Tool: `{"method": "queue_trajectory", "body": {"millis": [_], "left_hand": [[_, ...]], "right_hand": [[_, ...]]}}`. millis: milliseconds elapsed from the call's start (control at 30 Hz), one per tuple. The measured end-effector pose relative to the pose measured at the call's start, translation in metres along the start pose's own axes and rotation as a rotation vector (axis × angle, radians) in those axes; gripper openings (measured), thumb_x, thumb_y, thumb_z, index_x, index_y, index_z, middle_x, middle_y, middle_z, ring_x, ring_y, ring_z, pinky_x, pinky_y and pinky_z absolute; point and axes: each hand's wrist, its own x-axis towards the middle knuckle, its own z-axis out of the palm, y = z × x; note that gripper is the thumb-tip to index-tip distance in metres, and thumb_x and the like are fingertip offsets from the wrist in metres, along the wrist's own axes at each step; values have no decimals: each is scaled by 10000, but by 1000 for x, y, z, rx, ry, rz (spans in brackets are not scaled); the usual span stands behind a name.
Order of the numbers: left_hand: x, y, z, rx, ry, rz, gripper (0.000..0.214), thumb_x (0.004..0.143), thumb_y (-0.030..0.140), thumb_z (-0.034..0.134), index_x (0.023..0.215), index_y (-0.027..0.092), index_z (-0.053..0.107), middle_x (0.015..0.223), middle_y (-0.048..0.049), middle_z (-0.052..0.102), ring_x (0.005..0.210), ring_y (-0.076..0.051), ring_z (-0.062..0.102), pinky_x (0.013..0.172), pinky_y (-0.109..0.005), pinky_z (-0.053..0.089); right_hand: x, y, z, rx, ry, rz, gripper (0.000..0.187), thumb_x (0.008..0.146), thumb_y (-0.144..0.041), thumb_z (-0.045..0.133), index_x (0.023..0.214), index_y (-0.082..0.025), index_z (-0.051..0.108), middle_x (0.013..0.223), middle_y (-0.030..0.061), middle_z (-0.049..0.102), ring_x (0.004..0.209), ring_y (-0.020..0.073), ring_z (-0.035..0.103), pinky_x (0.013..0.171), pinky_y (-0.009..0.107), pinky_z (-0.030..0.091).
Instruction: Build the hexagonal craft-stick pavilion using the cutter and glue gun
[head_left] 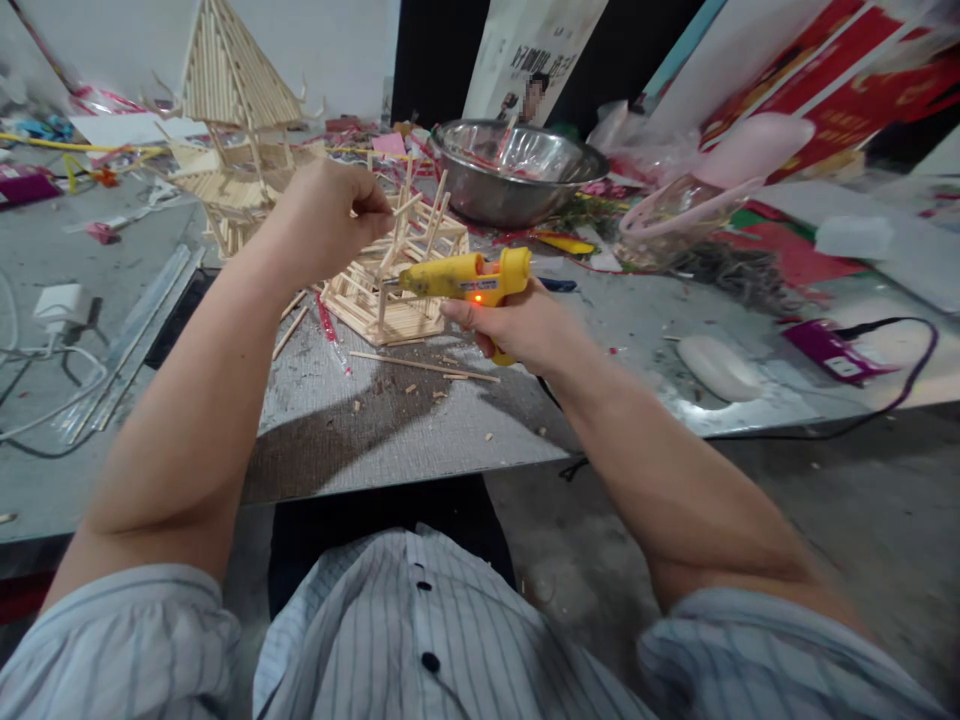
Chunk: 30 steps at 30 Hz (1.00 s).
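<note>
A yellow hot glue gun [442,277] with a lit orange light is gripped in my right hand [517,325], its nozzle pointing left. The nozzle tip is at an upright post of a small wooden stick frame [390,318] on the table. Above the left side of this frame, my left hand [330,215] has its fingers pinched together. A short wooden stick [409,204] extends right from those fingertips and appears held by them. Behind my left forearm stands a taller stick tower [236,85] with a pointed roof, its lower part partly covered by my hand.
A steel bowl [517,180] stands behind the frame. Loose sticks [424,365] and scraps lie in front of it. To the right are a pink-rimmed container [690,205], a white oval object [718,367] and a purple box [836,350]. A white charger [60,305] with cables sits left.
</note>
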Motion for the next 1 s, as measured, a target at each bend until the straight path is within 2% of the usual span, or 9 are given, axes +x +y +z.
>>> {"method": "queue_trajectory", "body": {"millis": [100, 267, 467, 633, 733, 867, 1000], "left_hand": [[-1, 2, -3, 37, -38, -11, 324, 878, 329, 520, 1071, 174, 729, 988, -32, 718, 714, -81, 513, 703, -201, 365], [0, 3, -5, 54, -56, 1, 315, 886, 314, 530, 1075, 159, 729, 1036, -52, 725, 698, -81, 494, 662, -206, 338], [0, 3, -5, 42, -83, 1, 318, 886, 289, 530, 1095, 146, 722, 1059, -65, 724, 724, -86, 506, 673, -206, 347], [1, 2, -3, 37, -85, 13, 315, 884, 292, 535, 1080, 141, 730, 1039, -68, 726, 716, -89, 503, 683, -218, 352], [2, 0, -3, 42, -79, 20, 311, 877, 298, 539, 1063, 150, 739, 987, -57, 730, 693, -85, 479, 676, -223, 344], [0, 1, -6, 29, -73, 9, 303, 861, 299, 560, 1037, 145, 751, 860, -36, 709, 671, -73, 450, 662, -218, 328], [-2, 14, -11, -49, -102, -24, 263, 826, 258, 609, 984, 119, 768, 718, -10, 643, 617, -61, 390, 636, -214, 322]], "right_hand": [[4, 1, 2, 15, -11, -20, 289, 745, -449, 763, 763, -218, 590, 412, -76, 409, 341, 73, 372, 334, 203, 279], [3, 0, 1, 3, -26, -62, 307, 761, -463, 758, 743, -212, 582, 416, -73, 389, 347, 60, 359, 345, 202, 256], [-3, -11, 1, -34, 21, 4, 233, 777, -352, 762, 769, -191, 593, 452, -71, 441, 383, 46, 356, 409, 210, 289], [-5, -12, 1, -70, 49, 25, 267, 766, -388, 769, 782, -185, 598, 424, -79, 426, 405, 55, 373, 440, 211, 312], [-7, -10, -1, -72, 50, 25, 331, 745, -460, 767, 725, -190, 576, 410, -67, 430, 398, 68, 392, 420, 212, 316], [-13, -6, -12, 112, 52, 13, 400, 678, -479, 798, 634, -201, 514, 446, -46, 456, 357, 69, 389, 352, 219, 274], [-20, 10, -36, 434, 87, -7, 513, 490, -574, 869, 623, -200, 543, 578, -14, 558, 348, 56, 403, 333, 240, 325]]}}
